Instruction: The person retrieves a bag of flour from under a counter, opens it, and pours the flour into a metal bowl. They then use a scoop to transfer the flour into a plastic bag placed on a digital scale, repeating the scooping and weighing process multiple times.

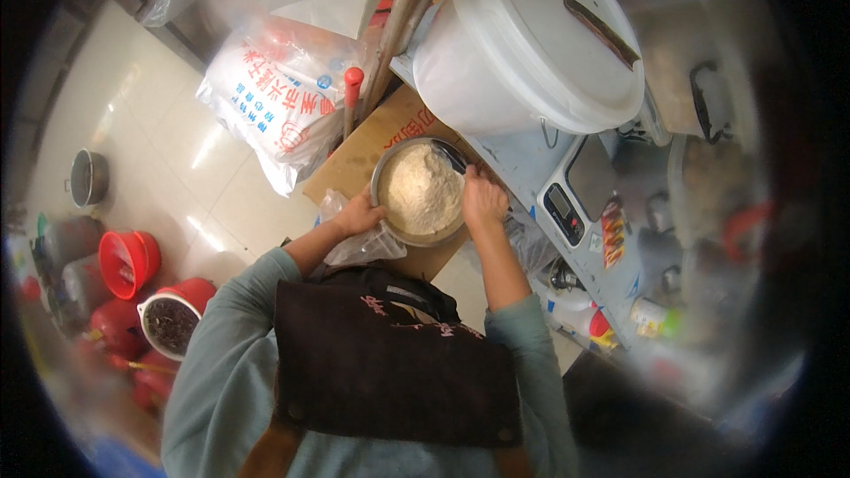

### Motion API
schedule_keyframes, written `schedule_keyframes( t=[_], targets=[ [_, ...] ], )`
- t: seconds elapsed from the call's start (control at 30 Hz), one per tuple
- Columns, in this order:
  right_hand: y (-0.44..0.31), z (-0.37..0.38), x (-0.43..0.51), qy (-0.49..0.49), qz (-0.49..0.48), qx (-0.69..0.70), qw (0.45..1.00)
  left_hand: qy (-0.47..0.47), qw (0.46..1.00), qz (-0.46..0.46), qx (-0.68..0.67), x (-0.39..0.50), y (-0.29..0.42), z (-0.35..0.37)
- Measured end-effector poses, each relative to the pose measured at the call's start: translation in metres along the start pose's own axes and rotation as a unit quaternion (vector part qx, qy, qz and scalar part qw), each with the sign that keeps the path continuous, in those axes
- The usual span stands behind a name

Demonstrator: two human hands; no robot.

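A round metal bowl [383, 211] heaped with pale yellow flour or a similar powder [420, 189] is before me, above a cardboard sheet [345, 169]. My left hand [360, 214] grips the bowl's left rim, thumb over the edge. At the right rim my right hand [485, 199] is closed, its fingertips hidden. A dark, shiny piece [451, 156], perhaps a utensil, lies at the bowl's upper right edge beside that hand; whether the hand also holds it is unclear. Below my left hand is a crumpled clear plastic bag [365, 245].
A large white lidded bucket [478, 73] and a digital scale [564, 206] stand on the metal table [524, 153] to the right. A white printed sack [265, 106] and a red-topped handle [353, 79] are ahead left. Red buckets [129, 262] sit on the left floor.
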State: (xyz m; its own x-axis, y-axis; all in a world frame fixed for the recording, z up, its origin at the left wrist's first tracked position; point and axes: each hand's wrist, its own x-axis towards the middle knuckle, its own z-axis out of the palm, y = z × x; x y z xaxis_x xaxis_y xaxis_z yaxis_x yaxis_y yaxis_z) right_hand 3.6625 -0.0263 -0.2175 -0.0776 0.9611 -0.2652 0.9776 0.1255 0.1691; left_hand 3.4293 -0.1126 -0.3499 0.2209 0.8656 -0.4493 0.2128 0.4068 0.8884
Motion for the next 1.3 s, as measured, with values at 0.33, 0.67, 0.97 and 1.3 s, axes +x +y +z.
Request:
schedule_keyframes(
  t=[0.33,0.67,0.97,1.3],
  targets=[
    [0.023,-0.013,-0.026,-0.070,0.027,0.015,0.997,0.023,0.999,0.015,0.020,-0.004,-0.005,0.003],
    [0.001,-0.006,-0.034,-0.140,0.019,0.087,0.986,-0.002,0.998,0.036,0.059,-0.001,-0.007,-0.001],
    [-0.001,-0.012,-0.048,0.035,-0.020,-0.009,0.999,-0.080,0.987,0.059,-0.127,-0.003,0.009,-0.006],
    [-0.003,0.011,-0.009,-0.068,-0.033,0.045,0.996,-0.087,0.994,0.057,-0.028,0.008,-0.015,-0.006]
  ],
)
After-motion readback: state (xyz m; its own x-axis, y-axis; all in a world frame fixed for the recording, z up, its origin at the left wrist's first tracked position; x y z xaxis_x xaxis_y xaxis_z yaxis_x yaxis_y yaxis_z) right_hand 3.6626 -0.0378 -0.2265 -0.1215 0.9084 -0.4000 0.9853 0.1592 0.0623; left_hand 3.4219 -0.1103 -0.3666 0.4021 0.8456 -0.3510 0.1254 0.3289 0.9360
